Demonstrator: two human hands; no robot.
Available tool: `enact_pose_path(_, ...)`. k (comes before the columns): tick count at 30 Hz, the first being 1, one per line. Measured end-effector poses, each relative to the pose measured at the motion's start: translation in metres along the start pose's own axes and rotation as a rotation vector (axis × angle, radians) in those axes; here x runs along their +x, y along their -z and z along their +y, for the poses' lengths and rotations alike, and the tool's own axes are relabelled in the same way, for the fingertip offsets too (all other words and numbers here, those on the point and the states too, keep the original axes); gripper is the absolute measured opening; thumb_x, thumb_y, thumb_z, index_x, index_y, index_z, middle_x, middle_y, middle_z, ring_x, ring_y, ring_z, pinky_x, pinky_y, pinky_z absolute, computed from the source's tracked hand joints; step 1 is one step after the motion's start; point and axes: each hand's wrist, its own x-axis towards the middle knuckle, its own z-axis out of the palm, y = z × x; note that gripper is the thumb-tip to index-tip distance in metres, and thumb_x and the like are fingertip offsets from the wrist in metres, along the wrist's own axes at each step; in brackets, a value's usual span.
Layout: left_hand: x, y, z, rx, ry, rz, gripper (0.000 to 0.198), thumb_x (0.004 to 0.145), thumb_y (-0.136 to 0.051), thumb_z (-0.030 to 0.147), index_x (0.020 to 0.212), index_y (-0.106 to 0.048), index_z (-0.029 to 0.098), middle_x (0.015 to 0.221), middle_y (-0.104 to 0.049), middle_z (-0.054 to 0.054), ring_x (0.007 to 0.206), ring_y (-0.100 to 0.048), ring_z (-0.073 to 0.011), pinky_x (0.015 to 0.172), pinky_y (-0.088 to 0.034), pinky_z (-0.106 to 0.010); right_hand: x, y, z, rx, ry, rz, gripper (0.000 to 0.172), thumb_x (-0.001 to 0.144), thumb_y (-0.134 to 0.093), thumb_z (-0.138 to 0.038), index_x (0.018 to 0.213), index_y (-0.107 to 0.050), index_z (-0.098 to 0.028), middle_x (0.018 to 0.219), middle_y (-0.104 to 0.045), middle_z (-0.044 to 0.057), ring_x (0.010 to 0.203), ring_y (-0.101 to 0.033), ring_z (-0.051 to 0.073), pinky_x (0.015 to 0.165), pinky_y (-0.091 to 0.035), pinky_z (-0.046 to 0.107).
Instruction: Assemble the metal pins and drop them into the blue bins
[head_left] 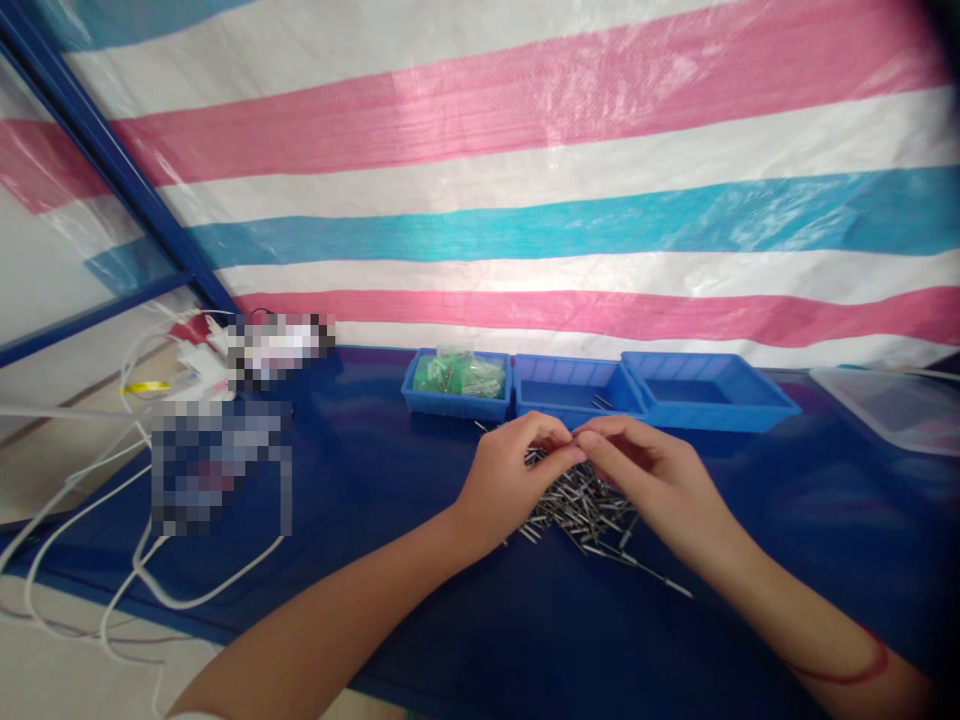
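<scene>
Above a heap of thin metal pins (pixel 581 505) on the dark blue tabletop, my two hands meet fingertip to fingertip. My left hand (pixel 514 470) pinches with thumb and forefinger. My right hand (pixel 652 470) does the same from the other side. What sits between the fingertips is too small and covered to name. Just behind the hands stands the middle blue bin (pixel 570 375), with a few pins lying in it. One pin (pixel 679 588) lies at the near right edge of the heap.
The left blue bin (pixel 459 405) holds green and clear plastic packets (pixel 457 373); the right blue bin (pixel 712 395) adjoins the middle one. A translucent plastic lid (pixel 892 405) lies far right. White cables (pixel 180 605) loop at left near blurred items. A striped sheet (pixel 480 230) hangs behind.
</scene>
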Motion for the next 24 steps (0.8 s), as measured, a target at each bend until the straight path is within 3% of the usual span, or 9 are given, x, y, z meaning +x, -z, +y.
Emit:
enact_pose_path(6, -0.0018, 0.005, 0.0029, 0.033, 0.019, -0.08, 0.023, 0.086, -0.06, 0.03, 0.104, -0.065, 0.018, 0.096, -0.071, -0.004, 0.085, -0.066, -0.0156, 0.08, -0.05, -0.026, -0.0018, 0.0028, 0.0029, -0.115, 0.134, 0.04, 0.018, 0.087, -0.057, -0.037, 0.084, -0.065, -0.021, 0.084, -0.065, 0.004, 0.077, -0.061, 0.017, 0.065, -0.05, 0.028)
enact_pose_path(10, -0.0017, 0.0084, 0.0037, 0.146, -0.001, -0.134, 0.021, 0.091, -0.052, 0.031, 0.096, -0.069, 0.019, 0.093, -0.072, -0.003, 0.086, -0.064, -0.0167, 0.082, -0.047, -0.027, -0.004, 0.0011, 0.0057, -0.139, 0.179, 0.056, 0.016, 0.086, -0.058, -0.037, 0.091, -0.064, -0.023, 0.091, -0.066, 0.006, 0.082, -0.061, 0.019, 0.063, -0.05, 0.029)
enact_pose_path(16, -0.0036, 0.0052, 0.0034, 0.097, 0.036, -0.086, 0.021, 0.089, -0.055, 0.033, 0.091, -0.069, 0.017, 0.089, -0.071, -0.002, 0.079, -0.063, -0.015, 0.076, -0.047, -0.024, -0.0056, -0.003, 0.0068, -0.055, 0.108, 0.056, 0.016, 0.083, -0.062, -0.037, 0.087, -0.064, -0.022, 0.089, -0.066, 0.005, 0.078, -0.062, 0.018, 0.058, -0.051, 0.027)
enact_pose_path(24, -0.0026, 0.0076, 0.0009, 0.109, 0.024, -0.114, 0.019, 0.087, -0.056, 0.033, 0.093, -0.066, 0.017, 0.085, -0.068, -0.002, 0.071, -0.059, -0.0126, 0.069, -0.046, -0.023, -0.0039, 0.0003, 0.0004, -0.083, 0.188, -0.003, 0.016, 0.086, -0.058, -0.032, 0.096, -0.067, -0.024, 0.093, -0.065, 0.007, 0.086, -0.062, 0.021, 0.061, -0.051, 0.03)
